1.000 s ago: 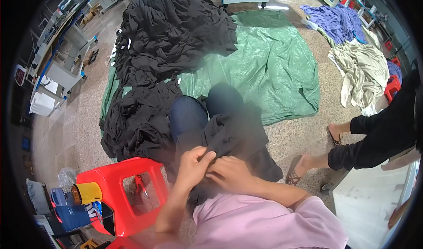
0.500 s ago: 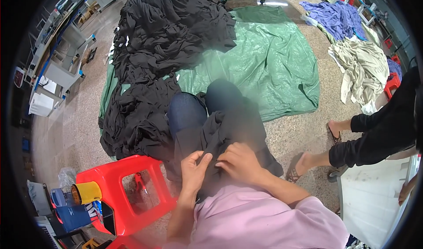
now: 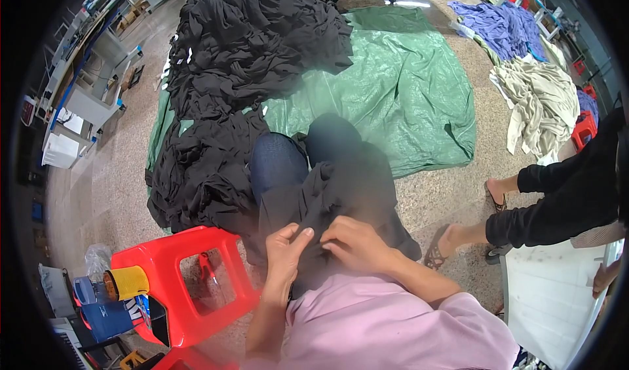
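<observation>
A black garment (image 3: 288,207) lies across my lap, draped over my knees in dark jeans. My left hand (image 3: 285,251) pinches a fold of it between thumb and fingers. Just to the right, my right hand (image 3: 354,239) has its fingers curled on the same cloth. Whether the right fingers also hold some small thing, I cannot make out. A large heap of black garments (image 3: 255,39) rises ahead of me to the left, and its lower part reaches down beside my left knee. Under the heap spreads a green tarp (image 3: 406,88).
A red plastic stool (image 3: 190,291) stands at my left, with a bottle with a yellow band (image 3: 128,283) beside it. At the right a person in dark trousers (image 3: 544,199) stands by a white panel (image 3: 553,298). Purple cloth (image 3: 501,29) and cream cloth (image 3: 537,101) lie beyond.
The view has shifted very slightly. My hands keep nearly the same place on the black garment. The person at the right has moved a little.
</observation>
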Motion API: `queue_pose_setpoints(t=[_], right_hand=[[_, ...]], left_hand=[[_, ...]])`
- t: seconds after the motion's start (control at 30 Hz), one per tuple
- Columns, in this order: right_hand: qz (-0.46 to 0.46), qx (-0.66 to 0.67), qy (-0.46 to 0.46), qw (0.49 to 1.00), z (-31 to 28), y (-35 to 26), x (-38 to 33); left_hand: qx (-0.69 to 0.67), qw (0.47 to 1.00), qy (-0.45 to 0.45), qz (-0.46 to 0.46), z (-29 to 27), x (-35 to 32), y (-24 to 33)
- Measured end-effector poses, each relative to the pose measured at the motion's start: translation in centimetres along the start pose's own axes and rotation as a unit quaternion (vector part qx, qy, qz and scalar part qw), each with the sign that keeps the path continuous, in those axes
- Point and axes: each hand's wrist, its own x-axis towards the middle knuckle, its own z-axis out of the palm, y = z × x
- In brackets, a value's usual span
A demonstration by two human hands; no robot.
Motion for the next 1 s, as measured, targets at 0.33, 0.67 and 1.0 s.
queue_pose_setpoints(t=[0.33, 0.67, 1.0], right_hand=[[-0.041, -0.043, 0.105, 0.993, 0.8, 0.8, 0.0], [-0.05, -0.053, 0.112, 0.991, 1.1, 1.0, -0.6], [-0.05, -0.019, 0.112, 0.992, 0.7, 1.8, -0.4]], left_hand=[[0.02, 0.996, -0.074, -0.04, 0.6, -0.3, 0.9], [0.27, 0.942, -0.051, 0.19, 0.4, -1.0, 0.0], [0.412, 0.868, -0.058, 0.272, 2.1, -2.4, 0.8]])
